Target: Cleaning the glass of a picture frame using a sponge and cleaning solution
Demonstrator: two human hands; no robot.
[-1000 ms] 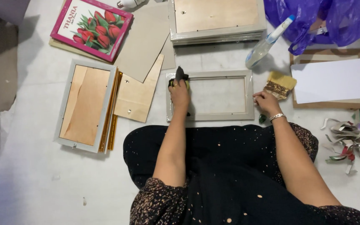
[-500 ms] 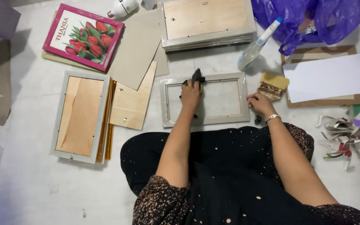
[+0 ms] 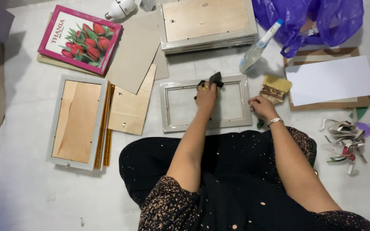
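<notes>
Lying at far left on the white floor (image 3: 31,201) is a pink-bordered tulip picture (image 3: 79,38), and nearer, a grey frame (image 3: 77,122) rests face down with its brown backing showing, gold strips (image 3: 105,126) along its right edge and loose boards (image 3: 130,102) just beside it. In the middle, close to the person's lap, sits the empty frame (image 3: 205,104), flat on the floor with its glass panel showing through. The left hand (image 3: 206,92) is over the frame's far rail, its grip closed on a small black tool (image 3: 214,78) that touches that rail. The right hand (image 3: 261,107) rests at the frame's right rail, fingers curled against its edge; whether it pinches the rail or only steadies it I cannot tell. Judging by its thin rails, the frame looks light and stiff, and the pane is probably fragile and slippery, so the outer rails seem the safest place to hold. Farther right lie a brush (image 3: 275,89), a spray bottle (image 3: 260,49), a white sheet (image 3: 330,79) and, far right, a purple bag (image 3: 313,19) and curled scraps (image 3: 343,143).
</notes>
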